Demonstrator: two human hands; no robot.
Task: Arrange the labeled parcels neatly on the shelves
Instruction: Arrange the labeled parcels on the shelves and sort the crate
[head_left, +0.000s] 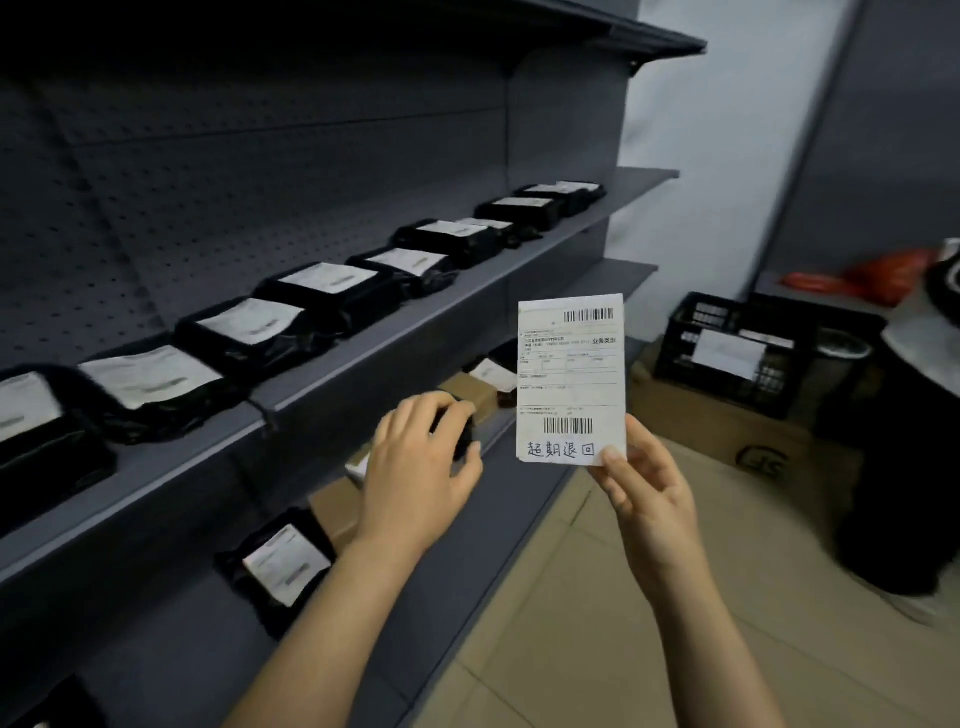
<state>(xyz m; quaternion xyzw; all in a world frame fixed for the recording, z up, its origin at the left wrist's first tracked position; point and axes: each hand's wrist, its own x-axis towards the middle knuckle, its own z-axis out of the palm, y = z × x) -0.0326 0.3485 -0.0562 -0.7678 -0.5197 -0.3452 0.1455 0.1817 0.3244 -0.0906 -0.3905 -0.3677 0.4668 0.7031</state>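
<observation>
Black poly-bag parcels (249, 332) sit in a pretty tidy row along the middle shelf (415, 312), white labels facing up, so that level looks mostly sorted. The action is lower down. The left hand (415, 467) has its fingers curled over a small black parcel (460, 434) right at the front edge of the lower shelf (467, 571). The right hand (644, 493) pinches a loose shipping label (570, 374) by its bottom corner, thumb on the front, holding it upright to read. It has barcodes and a handwritten line at the bottom. My guess is this is the check-the-label step before that parcel gets a spot. The lower shelf has one labelled black bag (283, 564) and some brown boxes (337, 504), a bit more jumbled. Next move probably means matching the label to the parcel, then setting the parcel down flat and square with its neighbours. Can't tell if the label is sticky.
</observation>
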